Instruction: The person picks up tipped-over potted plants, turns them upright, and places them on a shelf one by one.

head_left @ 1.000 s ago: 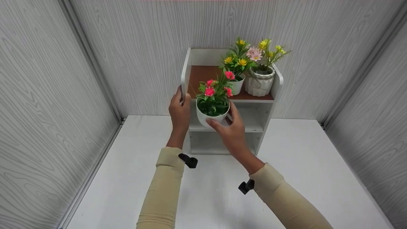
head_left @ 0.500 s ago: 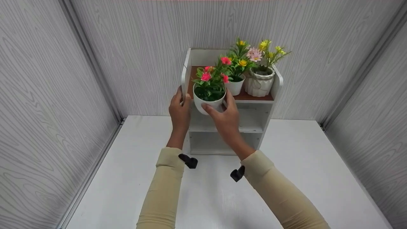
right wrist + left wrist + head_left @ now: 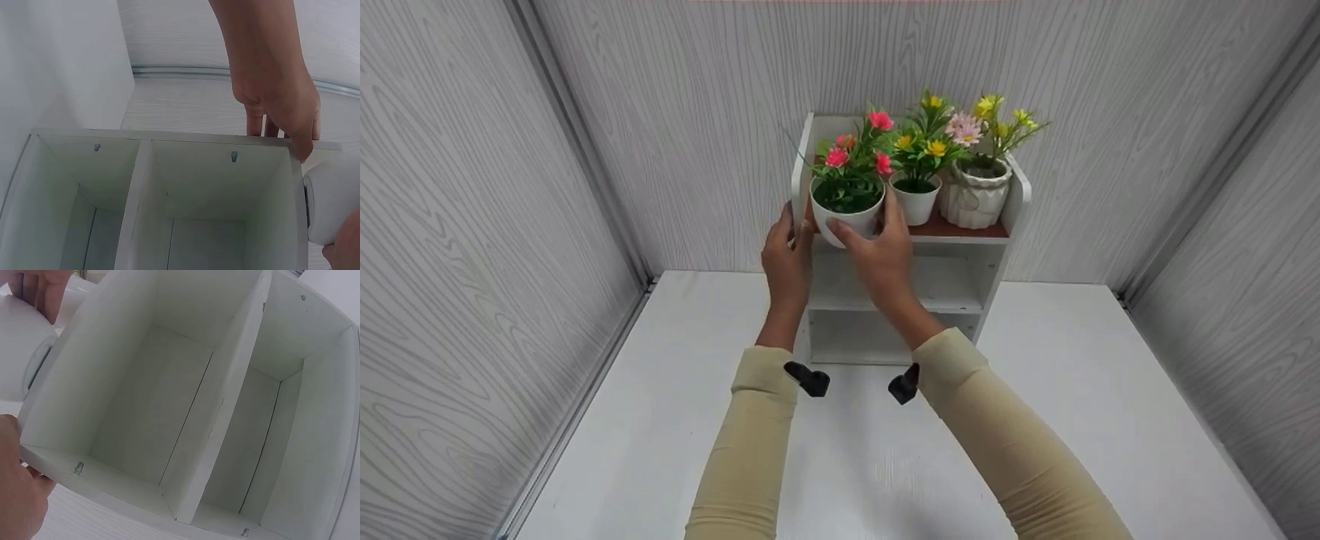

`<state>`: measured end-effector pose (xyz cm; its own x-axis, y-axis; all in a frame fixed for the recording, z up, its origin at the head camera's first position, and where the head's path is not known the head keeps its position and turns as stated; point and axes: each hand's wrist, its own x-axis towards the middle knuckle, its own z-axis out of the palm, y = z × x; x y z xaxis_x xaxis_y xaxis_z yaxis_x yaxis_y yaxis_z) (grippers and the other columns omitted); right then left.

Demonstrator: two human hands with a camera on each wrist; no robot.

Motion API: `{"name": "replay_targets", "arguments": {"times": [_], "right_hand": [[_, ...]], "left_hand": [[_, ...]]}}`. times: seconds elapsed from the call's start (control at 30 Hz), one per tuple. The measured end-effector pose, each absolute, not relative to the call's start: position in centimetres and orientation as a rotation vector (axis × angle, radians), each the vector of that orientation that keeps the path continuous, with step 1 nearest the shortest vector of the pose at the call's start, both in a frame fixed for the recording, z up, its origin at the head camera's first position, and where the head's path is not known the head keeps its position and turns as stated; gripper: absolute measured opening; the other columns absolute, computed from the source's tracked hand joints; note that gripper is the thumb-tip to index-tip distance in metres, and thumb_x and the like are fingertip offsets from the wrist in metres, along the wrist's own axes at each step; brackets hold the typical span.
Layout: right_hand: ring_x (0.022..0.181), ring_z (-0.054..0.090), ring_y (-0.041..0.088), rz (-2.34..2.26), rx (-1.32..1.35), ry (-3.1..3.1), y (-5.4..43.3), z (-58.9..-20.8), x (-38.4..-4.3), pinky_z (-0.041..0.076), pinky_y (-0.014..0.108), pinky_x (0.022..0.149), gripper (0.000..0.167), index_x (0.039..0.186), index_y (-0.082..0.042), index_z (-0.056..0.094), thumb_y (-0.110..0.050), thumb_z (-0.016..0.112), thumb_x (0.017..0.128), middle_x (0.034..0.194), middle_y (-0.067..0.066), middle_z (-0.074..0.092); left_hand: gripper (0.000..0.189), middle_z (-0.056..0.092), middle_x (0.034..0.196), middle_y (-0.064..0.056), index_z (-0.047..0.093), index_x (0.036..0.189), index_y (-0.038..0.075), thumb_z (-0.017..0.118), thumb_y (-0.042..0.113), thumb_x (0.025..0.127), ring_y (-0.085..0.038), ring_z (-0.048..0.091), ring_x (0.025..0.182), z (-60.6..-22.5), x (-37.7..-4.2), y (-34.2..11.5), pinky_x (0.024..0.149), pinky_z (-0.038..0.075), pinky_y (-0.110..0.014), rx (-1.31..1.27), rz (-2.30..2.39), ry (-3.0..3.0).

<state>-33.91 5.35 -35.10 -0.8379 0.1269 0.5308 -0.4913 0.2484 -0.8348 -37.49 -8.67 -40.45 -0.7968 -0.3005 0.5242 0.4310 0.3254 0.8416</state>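
Note:
My right hand [image 3: 887, 259] grips a white flowerpot [image 3: 859, 222] with pink-red artificial flowers [image 3: 838, 157], thumb on the front and fingers round its right side. The pot is at the left end of the top board of a small white shelf unit [image 3: 949, 279]. In the right wrist view the pot's base [image 3: 329, 197] is right at that board. My left hand [image 3: 787, 271] holds the unit's left side panel, its thumb at the front edge and its fingers partly hidden behind; the left wrist view shows this hand [image 3: 19, 486] at the corner.
To the right on the brown top board stand a smaller white pot [image 3: 916, 206] with yellow flowers and a ribbed white pot [image 3: 975, 201] with pink and yellow flowers. Two lower compartments face me. The unit stands on a white table [image 3: 1057, 360] before a grey wood-grain wall [image 3: 720, 150].
My right hand has carried the pink-flowered pot up and slightly left, from in front of the shelf unit to its top board's left end. My left hand has stayed on the side panel.

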Motion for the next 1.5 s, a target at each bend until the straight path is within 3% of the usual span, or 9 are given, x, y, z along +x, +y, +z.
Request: {"name": "replay_targets", "arguments": {"times": [0.2, 1.5], "right_hand": [[0.139, 0.043, 0.005, 1.625, 0.342, -2.022, 5.0, -34.9, -34.6, 0.038, 0.025, 0.115, 0.100, 0.158, -0.016, 0.033, -0.053, 0.082, 0.079, 0.154, -0.001, 0.043], [0.142, 0.040, 0.010, 1.613, 0.272, -2.183, 4.0, -34.0, -36.7, 0.034, 0.031, 0.119, 0.102, 0.161, -0.017, 0.025, -0.059, 0.076, 0.083, 0.159, 0.001, 0.037]], "left_hand": [[0.052, 0.059, 0.141, -0.003, 0.043, 0.154, 0.021, 0.052, 0.038, 0.106, -0.016, 0.057, 0.131, -40.4, -37.4, -8.6, 0.103, 0.052, -0.033, -0.124, -1.533, -1.981], [0.050, 0.061, 0.136, -0.007, 0.047, 0.152, 0.014, 0.056, 0.031, 0.105, -0.020, 0.058, 0.129, -40.5, -37.6, -8.5, 0.102, 0.052, -0.034, -0.103, -1.535, -1.933]]}}
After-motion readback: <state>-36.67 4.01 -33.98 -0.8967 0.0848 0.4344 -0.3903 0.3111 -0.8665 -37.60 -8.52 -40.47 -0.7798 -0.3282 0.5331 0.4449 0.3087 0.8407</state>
